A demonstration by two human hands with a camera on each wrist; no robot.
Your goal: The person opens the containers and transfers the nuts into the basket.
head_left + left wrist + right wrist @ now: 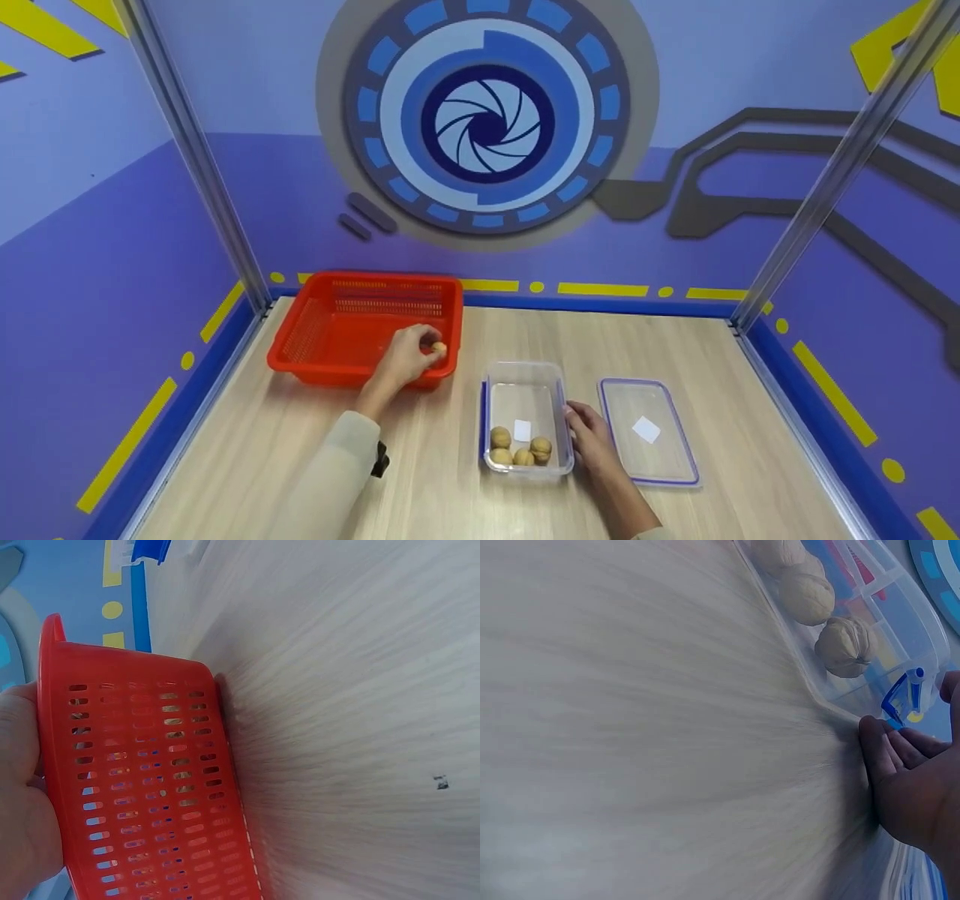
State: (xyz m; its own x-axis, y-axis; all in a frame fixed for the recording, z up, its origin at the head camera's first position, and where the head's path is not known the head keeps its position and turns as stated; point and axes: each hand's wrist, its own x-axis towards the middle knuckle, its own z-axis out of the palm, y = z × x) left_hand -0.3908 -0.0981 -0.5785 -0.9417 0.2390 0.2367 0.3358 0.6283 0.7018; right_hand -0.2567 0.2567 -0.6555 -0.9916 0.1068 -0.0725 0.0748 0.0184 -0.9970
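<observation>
Head view, walnut point(439, 348) pinched in left fingers point(427, 341), over basket point(315, 352)

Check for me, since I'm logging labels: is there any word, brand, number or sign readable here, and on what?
No readable text in any view.
White sticker in the clear container: looks blank.
White sticker on the lid: looks blank.
Red basket: no marking seen.
Wall graphic: shapes only, no lettering.
</observation>
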